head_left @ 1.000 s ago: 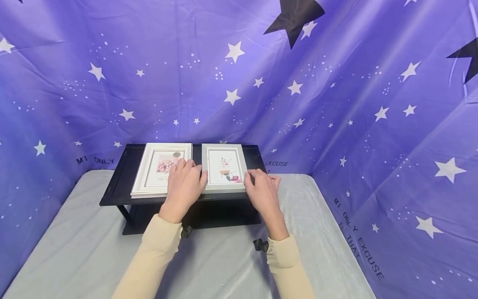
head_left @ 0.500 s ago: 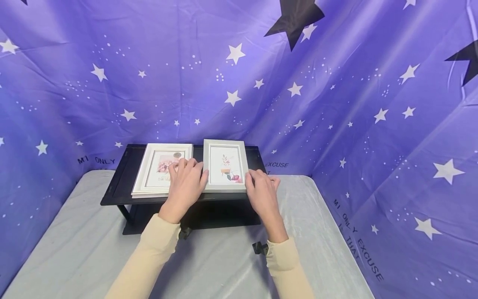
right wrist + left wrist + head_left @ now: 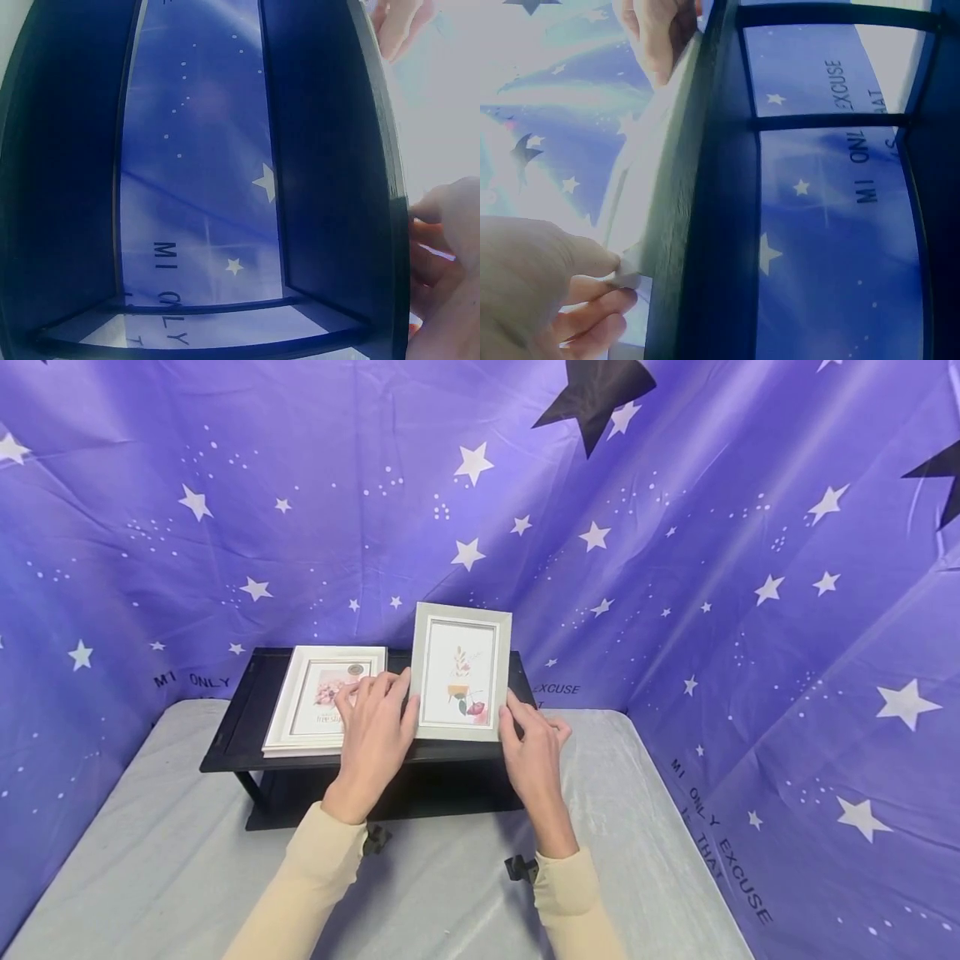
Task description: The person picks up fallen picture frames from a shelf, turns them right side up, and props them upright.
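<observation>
A grey-white picture frame (image 3: 459, 672) with a flower print is tilted up over the right part of a black two-tier rack (image 3: 247, 710), its far edge raised. My left hand (image 3: 375, 727) pinches its left edge with thumb and fingers; in the left wrist view, the thumb and fingers of the left hand (image 3: 547, 285) close on a corner. The right hand (image 3: 534, 743) grips the opposite edge; the rack hides part of the right hand (image 3: 446, 255) in the right wrist view. Left of it, a white picture frame (image 3: 281, 727) with a pink flower print lies flat, partly covered by my left hand.
The rack's lower shelf (image 3: 442, 802) sits on a grey cloth-covered table (image 3: 637, 860). A purple curtain (image 3: 300, 552) with stars hangs behind and at both sides. Black wrist-camera mounts (image 3: 519, 867) stick out near both cuffs.
The grey-white picture frame has gone from lying flat to tilted up, its far edge rising and shifting slightly right. Both hands moved with it; the white frame stayed put.
</observation>
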